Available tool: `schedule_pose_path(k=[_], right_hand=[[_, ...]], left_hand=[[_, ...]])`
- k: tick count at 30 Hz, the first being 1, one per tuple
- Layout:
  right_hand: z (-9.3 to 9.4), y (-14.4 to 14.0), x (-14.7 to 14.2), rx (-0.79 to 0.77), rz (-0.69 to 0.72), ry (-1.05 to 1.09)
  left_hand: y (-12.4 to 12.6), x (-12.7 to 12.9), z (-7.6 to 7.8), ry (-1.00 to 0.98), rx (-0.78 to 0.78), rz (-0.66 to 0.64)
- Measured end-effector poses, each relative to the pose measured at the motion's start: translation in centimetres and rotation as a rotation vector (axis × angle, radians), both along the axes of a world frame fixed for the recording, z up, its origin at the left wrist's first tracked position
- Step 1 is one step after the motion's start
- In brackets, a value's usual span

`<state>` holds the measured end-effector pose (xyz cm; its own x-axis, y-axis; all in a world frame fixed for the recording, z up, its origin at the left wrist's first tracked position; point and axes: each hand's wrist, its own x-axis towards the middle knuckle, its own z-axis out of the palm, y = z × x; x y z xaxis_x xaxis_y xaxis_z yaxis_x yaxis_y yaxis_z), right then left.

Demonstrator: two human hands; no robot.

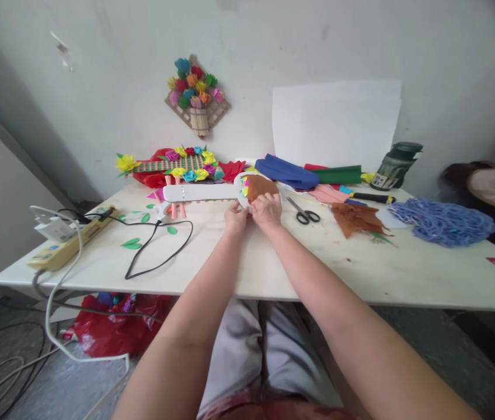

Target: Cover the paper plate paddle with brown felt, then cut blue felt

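A white guitar-shaped board (204,192) lies across the table, its long neck to the left. Brown crepe paper (257,185) covers part of its round right end, and small yellow, pink and blue paper flowers (244,186) sit beside the brown. At the lower edge of the round end, my left hand (236,218) is closed on the board. My right hand (267,210) has its fingers curled over the brown paper and the rim; the fingertips are partly hidden. Black scissors (305,212) lie just right of my right hand.
Left are a power strip (72,236), a black-corded glue gun (160,211) and green paper leaves (132,243). Behind lie a flowered paper guitar (168,166) and blue paper (289,173). Right are brown scraps (356,219), a bottle (396,166) and blue yarn (444,221).
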<state>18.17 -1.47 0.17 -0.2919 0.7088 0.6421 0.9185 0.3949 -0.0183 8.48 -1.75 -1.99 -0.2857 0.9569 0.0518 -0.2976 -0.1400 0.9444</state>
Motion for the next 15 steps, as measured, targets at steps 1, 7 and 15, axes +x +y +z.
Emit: schedule_pose_path(k=[1,7,15], right_hand=[[0.0,0.0,-0.1,0.000,-0.004,-0.009],[-0.2,0.0,-0.8,0.021,-0.031,-0.022],[-0.8,0.6,-1.2,0.038,-0.060,0.002]], left_hand=[[0.0,0.0,0.0,0.006,-0.005,0.008],[0.1,0.1,-0.1,0.038,0.012,0.042],[0.6,0.1,-0.7,0.074,0.047,0.087]])
